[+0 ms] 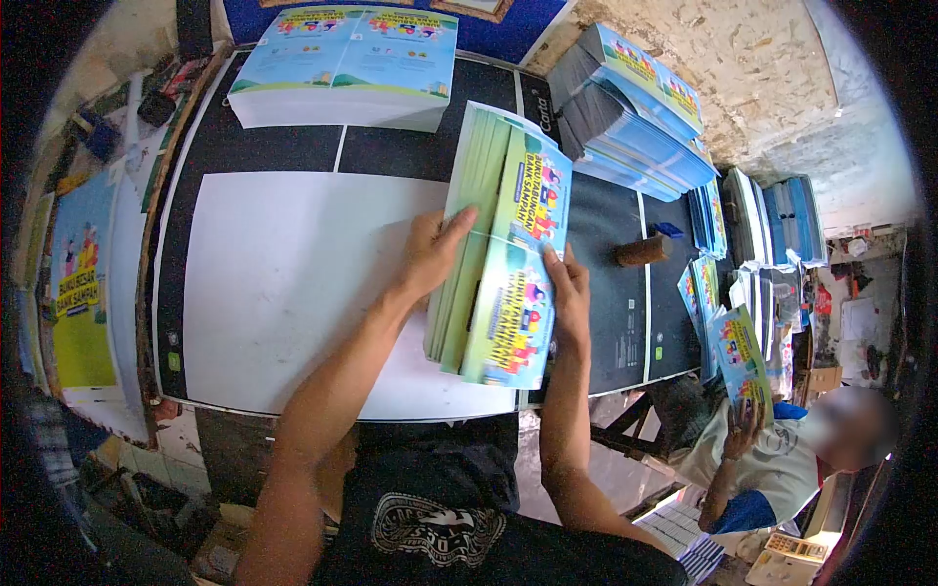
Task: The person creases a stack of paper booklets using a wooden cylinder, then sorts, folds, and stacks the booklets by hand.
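Observation:
My left hand [437, 252] grips the left side of a stack of printed booklets [523, 234], its thumb on the fanned green-white edges. My right hand [569, 293] holds the right side of the same stack, thumb near the middle of the covers. The stack is tilted, showing two yellow-titled covers end to end and a thin line across its middle. It is held above the right part of a large white sheet [293, 283] that lies on the black table [611, 322].
A thick stack of blue sheets [347, 63] sits at the back left, with tall piles [635, 117] at the back right. A brown cylinder [642, 252] stands right of my hands. Another person [772, 459] at the right holds a booklet [741, 356]. More covers [83, 293] lie at the far left.

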{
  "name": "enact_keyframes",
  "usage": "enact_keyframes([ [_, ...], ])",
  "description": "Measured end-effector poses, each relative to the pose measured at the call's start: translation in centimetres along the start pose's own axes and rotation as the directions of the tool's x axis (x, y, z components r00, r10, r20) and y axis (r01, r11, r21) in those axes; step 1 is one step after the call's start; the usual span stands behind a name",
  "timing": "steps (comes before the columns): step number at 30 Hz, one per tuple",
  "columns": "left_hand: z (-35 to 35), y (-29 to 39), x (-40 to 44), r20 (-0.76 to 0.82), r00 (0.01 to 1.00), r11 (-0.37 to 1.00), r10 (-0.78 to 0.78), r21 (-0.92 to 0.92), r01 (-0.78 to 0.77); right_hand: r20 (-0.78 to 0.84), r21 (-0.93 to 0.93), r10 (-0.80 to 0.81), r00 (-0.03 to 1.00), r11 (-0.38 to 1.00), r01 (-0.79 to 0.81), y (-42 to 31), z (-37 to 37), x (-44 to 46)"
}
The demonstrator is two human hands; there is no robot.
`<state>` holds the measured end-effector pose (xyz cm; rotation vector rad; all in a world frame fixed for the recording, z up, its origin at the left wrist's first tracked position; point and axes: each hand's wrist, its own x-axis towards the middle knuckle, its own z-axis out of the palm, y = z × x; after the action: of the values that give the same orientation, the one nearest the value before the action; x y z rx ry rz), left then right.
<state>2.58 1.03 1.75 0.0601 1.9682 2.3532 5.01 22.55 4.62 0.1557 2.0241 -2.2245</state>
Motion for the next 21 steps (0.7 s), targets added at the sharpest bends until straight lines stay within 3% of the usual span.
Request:
enact_keyframes([
  [3, -1.2, 2.3, -0.2, 0.010, 0.998, 0.991, -0.065, -0.121, 0.065, -0.101, 0.047, -0.012, 0.995, 0.999, 0.017, -0.2, -2.5, 0.6],
  [6, -1.9, 2.5, 0.3, 0.018, 0.992, 0.959, -0.124, -0.256, 0.125, -0.195, -0.199, -0.147, 0.970, 0.974, 0.107, 0.8, -4.5, 1.5],
  [9, -1.3, 3.4, -0.1, -0.025, 0.991, 0.951, -0.128, -0.286, 0.115, -0.041, -0.375, -0.169, 0.985, 0.916, 0.141, 2.0, -3.6, 1.8],
  [10, -1.2, 2.8, 0.0, -0.030, 0.991, 0.963, -0.127, -0.243, 0.116, 0.049, -0.585, -0.286, 0.957, 0.768, 0.260, 2.9, -2.8, 2.0],
  [11, -1.1, 2.3, 0.0, -0.036, 0.991, 0.973, -0.125, -0.198, 0.116, 0.058, -0.483, -0.365, 0.929, 0.804, 0.346, 3.6, -2.2, 1.6],
  [14, -0.1, 1.1, -0.1, 0.011, 0.994, 0.968, -0.109, -0.227, 0.109, 0.014, -0.311, -0.314, 0.949, 0.901, 0.303, 2.4, 0.1, 0.9],
  [16, 0.5, 1.5, -0.5, -0.024, 0.995, 0.977, -0.095, -0.192, 0.089, 0.002, -0.134, -0.068, 0.998, 0.989, 0.068, 1.7, -0.6, 0.8],
  [21, 1.5, 1.1, -0.8, 0.034, 0.992, 0.964, -0.124, -0.231, 0.128, -0.041, -0.210, -0.010, 0.999, 0.978, 0.001, 1.5, -0.6, 0.3],
])
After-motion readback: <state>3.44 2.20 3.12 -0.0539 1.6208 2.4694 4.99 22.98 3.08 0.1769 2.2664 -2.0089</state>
